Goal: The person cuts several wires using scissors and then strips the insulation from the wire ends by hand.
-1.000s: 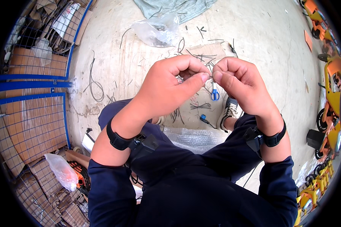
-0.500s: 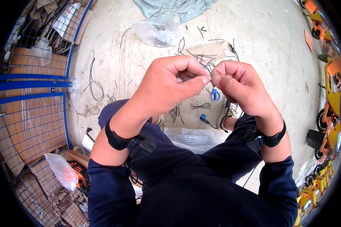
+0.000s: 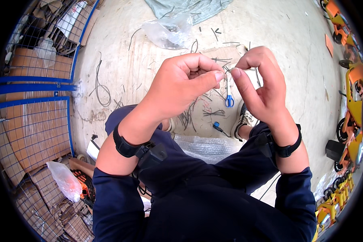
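Observation:
In front of my chest, above the floor, my left hand pinches thumb against forefinger. Whatever lies between those fingertips is too small to make out. Just to its right, my right hand has thumb and forefinger tips together, the two digits bowed apart behind them. Only a narrow gap separates the tips of both hands. Below that gap, blue-handled scissors lie on the floor. Short black cable pieces are scattered around them, and a blue plug on a black cable rests near my right shoe.
Blue wire-mesh cages holding cardboard stand on the left. Yellow and orange wheeled frames line the right. A clear plastic bag and a grey-green sheet lie ahead; bubble wrap is between my feet. A looped cable lies left.
My right hand has turned and risen, its thumb and forefinger now bowed apart behind the tips. Its tips have moved slightly right, away from my left hand, which stays nearly in place.

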A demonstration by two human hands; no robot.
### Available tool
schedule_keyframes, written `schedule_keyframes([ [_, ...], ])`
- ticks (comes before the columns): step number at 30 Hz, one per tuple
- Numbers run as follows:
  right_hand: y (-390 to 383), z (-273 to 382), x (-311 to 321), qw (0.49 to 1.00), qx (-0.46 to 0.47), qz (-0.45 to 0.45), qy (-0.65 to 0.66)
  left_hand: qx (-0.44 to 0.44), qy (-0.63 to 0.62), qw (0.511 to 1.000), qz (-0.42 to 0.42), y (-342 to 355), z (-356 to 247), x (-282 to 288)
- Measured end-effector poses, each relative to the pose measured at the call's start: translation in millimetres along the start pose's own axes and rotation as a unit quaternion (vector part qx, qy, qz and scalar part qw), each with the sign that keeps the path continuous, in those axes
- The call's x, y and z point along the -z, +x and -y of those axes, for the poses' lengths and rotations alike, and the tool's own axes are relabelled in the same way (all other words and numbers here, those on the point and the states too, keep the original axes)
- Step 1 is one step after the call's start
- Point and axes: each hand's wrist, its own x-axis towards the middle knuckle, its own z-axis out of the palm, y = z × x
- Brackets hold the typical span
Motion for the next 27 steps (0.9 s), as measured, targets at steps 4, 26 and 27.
schedule_keyframes([
  [4, -5, 0, -5, 0.999, 0.017, 0.039, -0.002, -0.047, 0.058, 0.997, -0.026, 1, 7, -3],
  [26, -11, 4, -18, 0.994, 0.053, 0.017, -0.099, -0.281, 0.325, 0.899, -0.082, 3, 17, -4],
  [27, -11, 4, -19, 0.993, 0.054, 0.016, -0.099, -0.283, 0.325, 0.899, -0.083, 3, 17, -4],
])
